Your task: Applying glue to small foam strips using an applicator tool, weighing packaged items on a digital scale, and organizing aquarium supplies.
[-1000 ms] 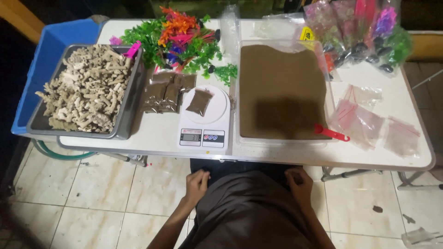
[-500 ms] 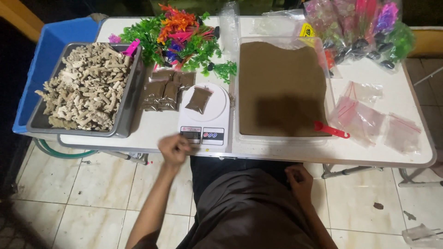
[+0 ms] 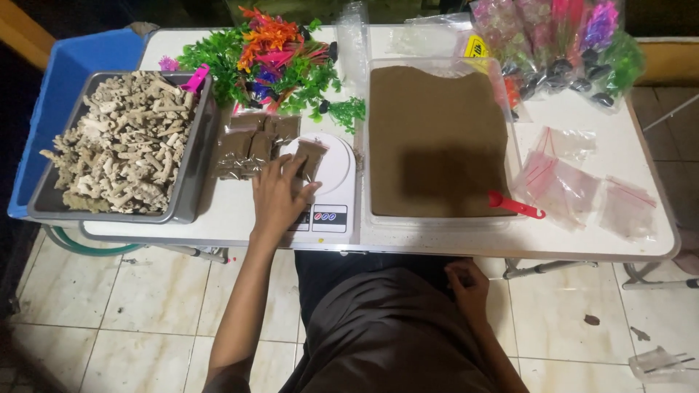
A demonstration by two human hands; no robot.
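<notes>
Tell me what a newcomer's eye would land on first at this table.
Brightest is the heap of orange, pink and green plastic plants at the table's back, left of centre. Right of it, a large clear tray of brown sand holds a red scoop at its right corner. The left hand rests on the white round-topped kitchen scale, at a small sand-filled bag.

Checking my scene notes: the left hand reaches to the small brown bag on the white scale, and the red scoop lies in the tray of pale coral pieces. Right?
Not quite. In the head view the red scoop lies at the edge of the tub of brown sand, not in the coral tray. The left hand part is right.
</notes>
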